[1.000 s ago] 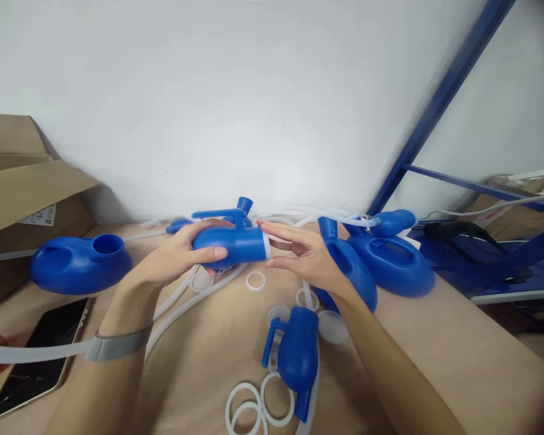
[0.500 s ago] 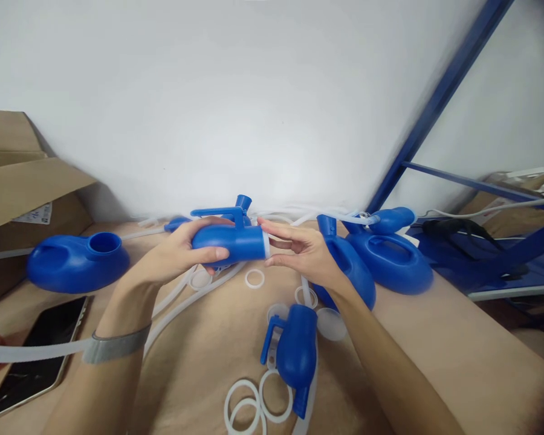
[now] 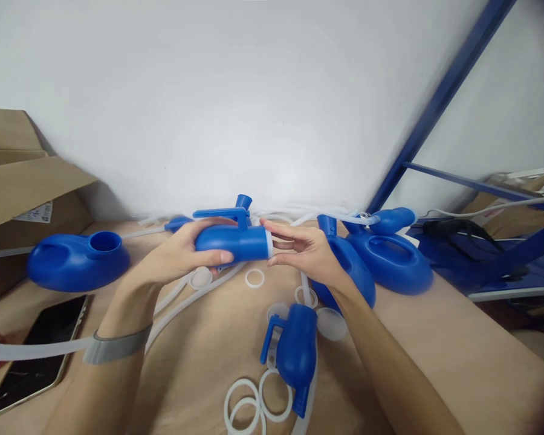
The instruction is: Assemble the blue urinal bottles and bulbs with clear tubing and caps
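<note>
My left hand point(image 3: 181, 257) is wrapped round a small blue plastic vessel point(image 3: 233, 241) with a handle on top, held sideways above the table. A white ring point(image 3: 269, 243) sits on the vessel's open mouth at its right end. My right hand point(image 3: 306, 251) is at that mouth, fingers curved and touching the white ring. Under my hands, white hoses point(image 3: 194, 296) and loose white rings point(image 3: 255, 278) lie on the tan table top point(image 3: 199, 356).
Another small blue vessel point(image 3: 297, 350) lies near me among white rings point(image 3: 249, 402). Larger blue jugs sit at left point(image 3: 72, 263) and right point(image 3: 390, 263). A phone point(image 3: 31, 356) lies at left by a cardboard box point(image 3: 22, 187). A blue shelf frame point(image 3: 439, 103) rises at right.
The blue vessel and both hands have shifted slightly to the right; my right fingers have closed in more on the white ring.
</note>
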### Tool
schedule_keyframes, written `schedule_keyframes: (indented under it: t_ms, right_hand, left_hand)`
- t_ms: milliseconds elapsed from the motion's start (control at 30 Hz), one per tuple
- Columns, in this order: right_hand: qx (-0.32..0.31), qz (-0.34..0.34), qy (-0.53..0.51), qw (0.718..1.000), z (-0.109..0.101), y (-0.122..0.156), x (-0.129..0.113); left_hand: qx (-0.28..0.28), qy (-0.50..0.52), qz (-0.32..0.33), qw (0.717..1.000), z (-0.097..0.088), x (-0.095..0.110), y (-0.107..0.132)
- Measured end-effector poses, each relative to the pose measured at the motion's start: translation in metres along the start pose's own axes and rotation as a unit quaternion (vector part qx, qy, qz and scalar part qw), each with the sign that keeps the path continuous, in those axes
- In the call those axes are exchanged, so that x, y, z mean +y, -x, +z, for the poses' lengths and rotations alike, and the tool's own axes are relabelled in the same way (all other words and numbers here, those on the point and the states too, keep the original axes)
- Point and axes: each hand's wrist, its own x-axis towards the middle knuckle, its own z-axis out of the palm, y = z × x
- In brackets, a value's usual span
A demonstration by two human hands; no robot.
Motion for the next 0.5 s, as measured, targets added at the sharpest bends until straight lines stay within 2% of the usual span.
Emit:
schedule_keyframes:
  t_ms: [167,367,500]
  right_hand:
    - [0.008,0.01,-0.005,1.0,0.0004,0.0004,0.0006]
    - [0.013,0.047,-0.009,0.999,0.0007,0.0001,0.0029]
    - [0.005,0.065,-0.006,0.998,-0.0004,-0.0015,0.0062]
  left_hand:
    - [-0.001,-0.037,0.012,0.999,-0.0015,-0.0011,0.001]
    - [0.032,-0.119,0.077,0.989,-0.0025,-0.0017,0.0013]
    - [0.021,-0.141,0.09,0.986,-0.0016,-0.0015,0.0009]
